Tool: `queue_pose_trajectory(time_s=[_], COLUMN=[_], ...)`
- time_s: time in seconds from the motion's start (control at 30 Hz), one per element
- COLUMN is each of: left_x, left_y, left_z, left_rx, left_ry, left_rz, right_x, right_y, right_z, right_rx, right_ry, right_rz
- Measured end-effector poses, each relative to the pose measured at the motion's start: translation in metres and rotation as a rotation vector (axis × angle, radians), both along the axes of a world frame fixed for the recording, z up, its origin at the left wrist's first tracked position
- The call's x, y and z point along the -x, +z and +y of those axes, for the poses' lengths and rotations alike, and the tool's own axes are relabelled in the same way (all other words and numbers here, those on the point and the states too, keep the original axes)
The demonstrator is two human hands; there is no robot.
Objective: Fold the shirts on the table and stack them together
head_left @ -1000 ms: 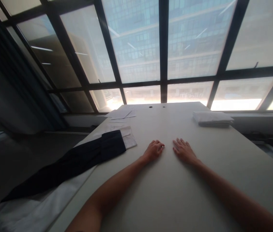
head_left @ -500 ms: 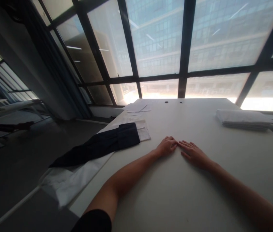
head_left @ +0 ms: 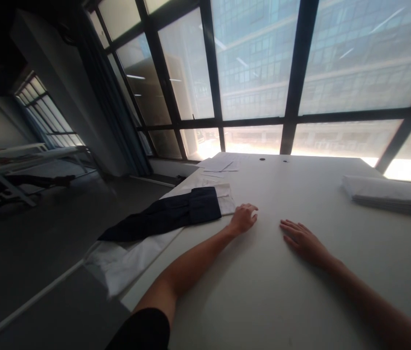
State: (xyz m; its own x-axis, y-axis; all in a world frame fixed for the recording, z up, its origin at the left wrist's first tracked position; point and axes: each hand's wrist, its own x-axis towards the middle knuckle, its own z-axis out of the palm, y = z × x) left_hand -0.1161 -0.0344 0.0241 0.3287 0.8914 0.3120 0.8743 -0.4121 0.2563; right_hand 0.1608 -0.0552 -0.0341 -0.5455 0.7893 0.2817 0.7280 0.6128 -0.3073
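Note:
My left hand (head_left: 244, 217) rests on the white table (head_left: 264, 291) with its fingers curled loosely, holding nothing. It lies just right of a dark navy garment (head_left: 169, 214) spread over a white cloth (head_left: 128, 257) that hangs off the table's left edge. My right hand (head_left: 302, 238) lies flat on the tabletop, fingers stretched out, a hand's width from the left one.
A stack of folded white cloth (head_left: 387, 194) sits at the table's right side. Loose papers (head_left: 220, 165) lie at the far left corner. Tall windows stand behind the table. Another table (head_left: 26, 158) stands across the dark floor at left.
My view has swung left. My hands, touching half a second ago, have drawn apart; the left one has slid toward the garment.

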Motion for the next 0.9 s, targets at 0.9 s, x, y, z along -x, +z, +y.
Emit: queue_pose_trajectory(time_s=[0.9], left_x=[0.124], left_y=[0.116], left_z=[-0.003], left_rx=[-0.177], left_ry=[0.69], left_rz=[-0.033], right_x=[0.013], right_y=[0.009], right_z=[0.0], right_rx=[-0.025], right_ry=[-0.054], right_rz=[0.079])
